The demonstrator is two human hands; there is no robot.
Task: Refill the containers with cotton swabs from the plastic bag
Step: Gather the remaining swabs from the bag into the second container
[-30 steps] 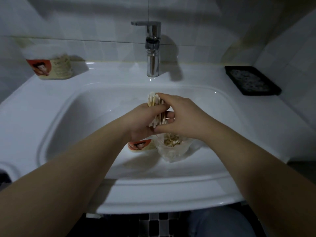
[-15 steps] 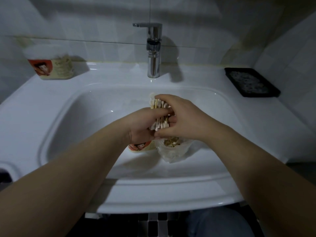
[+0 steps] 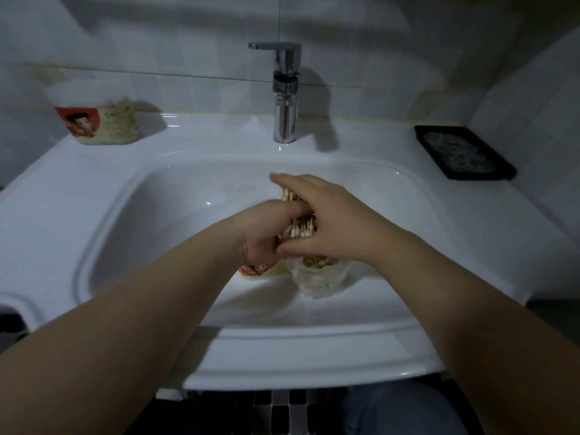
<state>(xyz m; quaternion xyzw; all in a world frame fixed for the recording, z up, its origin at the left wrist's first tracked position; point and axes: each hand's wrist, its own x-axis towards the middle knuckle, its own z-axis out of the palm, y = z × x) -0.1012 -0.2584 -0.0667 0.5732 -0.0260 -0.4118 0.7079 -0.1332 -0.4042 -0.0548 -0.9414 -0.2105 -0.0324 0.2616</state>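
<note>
Subject: one person, recorded from a head-worn camera in dim light.

Left hand [image 3: 262, 233] and right hand [image 3: 332, 224]: bare. Fingers [image 3: 295, 187] bare; nail detail is not legible at this light level.

Left forearm [image 3: 141, 324] and right forearm [image 3: 455, 293]: bare along their whole visible length, out to the frame edges.

Lower body: one leg in blue denim trousers [image 3: 398, 409] shows at the bottom edge. The fabric is plain; its seams cannot be made out.
</note>
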